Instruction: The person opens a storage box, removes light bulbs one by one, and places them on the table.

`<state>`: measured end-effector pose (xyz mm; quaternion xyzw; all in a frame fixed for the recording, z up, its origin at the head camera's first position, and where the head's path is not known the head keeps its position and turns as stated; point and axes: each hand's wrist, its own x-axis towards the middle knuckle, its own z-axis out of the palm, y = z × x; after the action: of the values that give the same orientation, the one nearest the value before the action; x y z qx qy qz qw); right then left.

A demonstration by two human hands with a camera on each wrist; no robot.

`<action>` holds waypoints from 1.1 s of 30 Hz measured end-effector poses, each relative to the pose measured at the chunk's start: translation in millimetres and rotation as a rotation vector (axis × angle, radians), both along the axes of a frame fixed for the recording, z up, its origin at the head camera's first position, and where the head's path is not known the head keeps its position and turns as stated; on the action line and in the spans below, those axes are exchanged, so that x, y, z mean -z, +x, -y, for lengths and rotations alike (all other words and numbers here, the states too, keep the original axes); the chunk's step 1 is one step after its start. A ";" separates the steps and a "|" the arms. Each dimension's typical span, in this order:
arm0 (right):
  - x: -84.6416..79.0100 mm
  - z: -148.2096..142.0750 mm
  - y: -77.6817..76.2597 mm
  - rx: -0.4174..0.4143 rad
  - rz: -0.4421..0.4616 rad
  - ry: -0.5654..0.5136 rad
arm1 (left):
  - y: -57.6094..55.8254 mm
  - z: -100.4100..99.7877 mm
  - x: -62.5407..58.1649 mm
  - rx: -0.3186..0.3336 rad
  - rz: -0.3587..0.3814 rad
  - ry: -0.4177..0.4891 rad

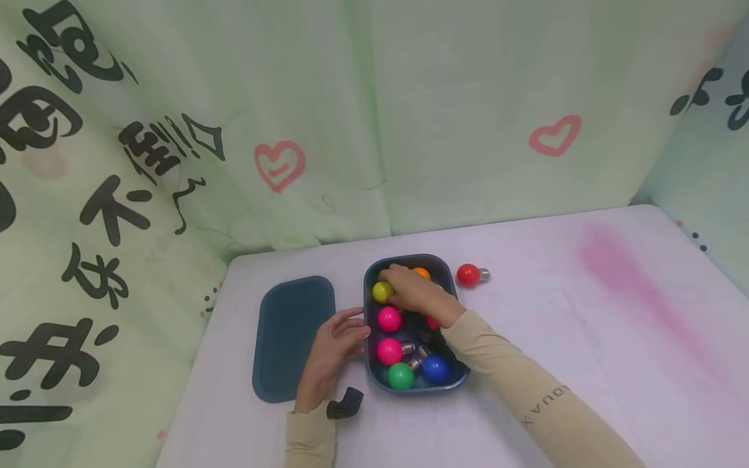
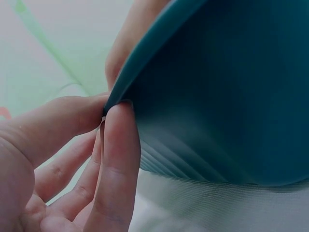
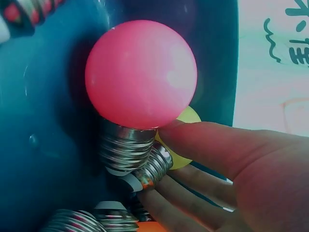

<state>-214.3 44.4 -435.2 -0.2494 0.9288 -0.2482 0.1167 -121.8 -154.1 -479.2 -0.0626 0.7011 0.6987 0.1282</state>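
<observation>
A dark blue bin point(image 1: 374, 374) holds several coloured light bulbs with metal screw bases. My left hand point(image 1: 335, 344) is at its left side, and in the left wrist view thumb and finger pinch the bin's rim point(image 2: 149, 41). Inside the bin's far part is my right hand point(image 1: 418, 292), fingers down among the bulbs. The right wrist view shows its thumb and fingers around a yellow bulb point(image 3: 178, 163), partly hidden behind a pink bulb point(image 3: 140, 72). Nearer me in the bin lie two pink bulbs, a green bulb point(image 1: 401, 376) and a blue bulb point(image 1: 435, 368).
A flat dark blue tray point(image 1: 292, 341) lies left of the bin. One red bulb point(image 1: 468, 275) rests on the white table point(image 1: 562, 364), right of the bin's far end. Behind the table hangs a pale green curtain point(image 1: 468, 117) with lettering and hearts.
</observation>
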 end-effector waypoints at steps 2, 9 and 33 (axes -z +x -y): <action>0.1 -0.7 0.1 0.005 0.001 -0.004 | 0.1 -0.3 -0.1 0.003 -0.004 -0.002; -7.6 -4.6 3.7 0.002 -0.015 -0.019 | 0.7 -1.1 -1.8 0.010 -0.003 -0.007; -41.1 -32.2 23.0 -0.009 -0.100 -0.063 | 0.7 -1.0 -0.6 -0.002 -0.004 -0.024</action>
<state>-191.3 76.5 -394.1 -0.2692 0.9240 -0.2641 0.0635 -121.2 -153.1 -478.5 -0.0635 0.7097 0.6903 0.1255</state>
